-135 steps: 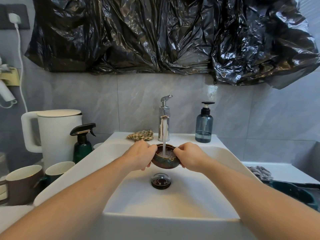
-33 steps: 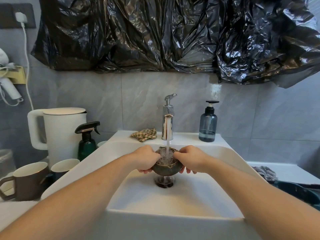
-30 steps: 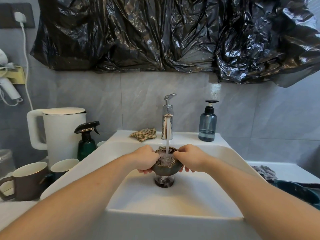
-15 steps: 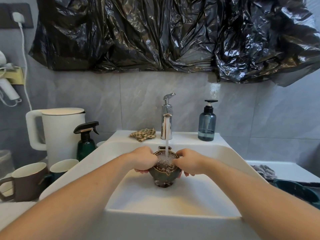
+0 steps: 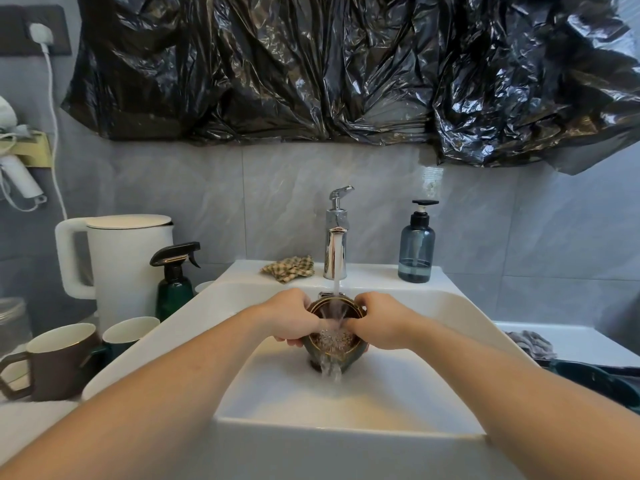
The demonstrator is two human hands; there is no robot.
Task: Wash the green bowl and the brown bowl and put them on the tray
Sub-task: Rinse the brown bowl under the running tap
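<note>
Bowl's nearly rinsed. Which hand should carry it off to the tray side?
Right, probably. Both hands grip the bowl under the faucet stream, but the right hand is nearer the dark green item at the right edge, which may be the tray; the left hand faces mugs and kettle.

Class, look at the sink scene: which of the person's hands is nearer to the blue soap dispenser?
Right. The right hand grips the bowl on the side toward the soap dispenser; the left hand grips the opposite rim, farther away.
</note>
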